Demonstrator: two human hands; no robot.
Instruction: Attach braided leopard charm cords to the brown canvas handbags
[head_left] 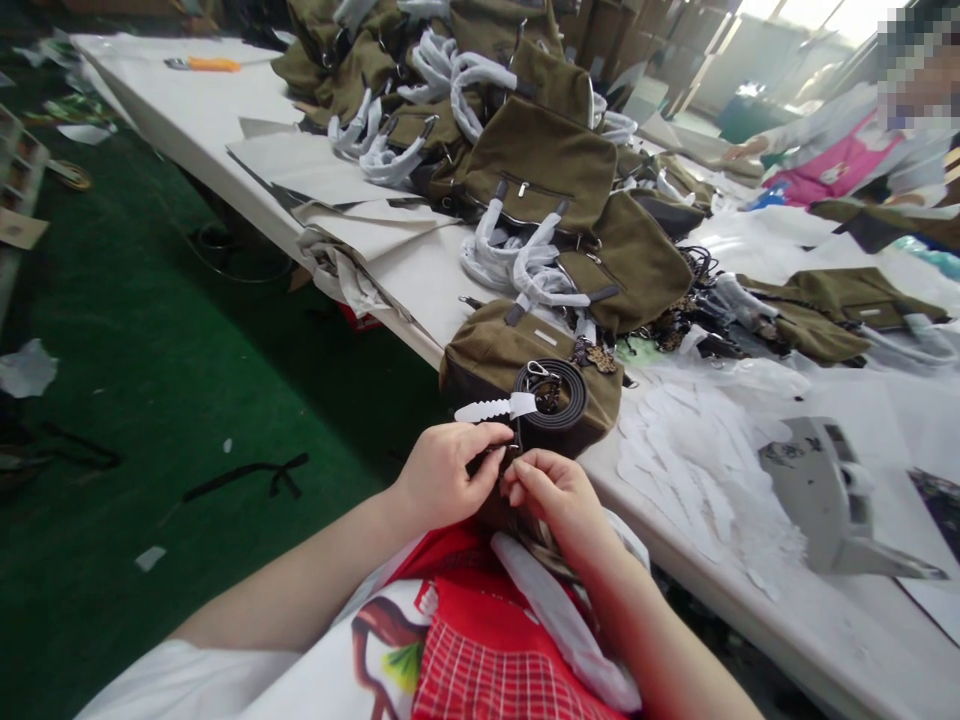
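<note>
An olive bag (487, 350) sits at the table's near edge. On its front lies a coiled dark strap (576, 400) with a metal clip, and a white notched tag (486, 411) sticks out to the left of it. Just below the coil, my left hand (454, 470) pinches a small dark piece with metal on it. My right hand (551, 487) is close beside it, fingers pressed together at the same dark piece; what exactly they hold is too small to tell. A wrapped white handle (562, 620) lies across my lap over the red apron (480, 640).
Olive bags (540, 160) with wrapped handles are heaped on the white table (420, 265). A grey tape dispenser (825, 490) stands right, an orange cutter (214, 64) lies far left. Another person (840, 150) is at the far right.
</note>
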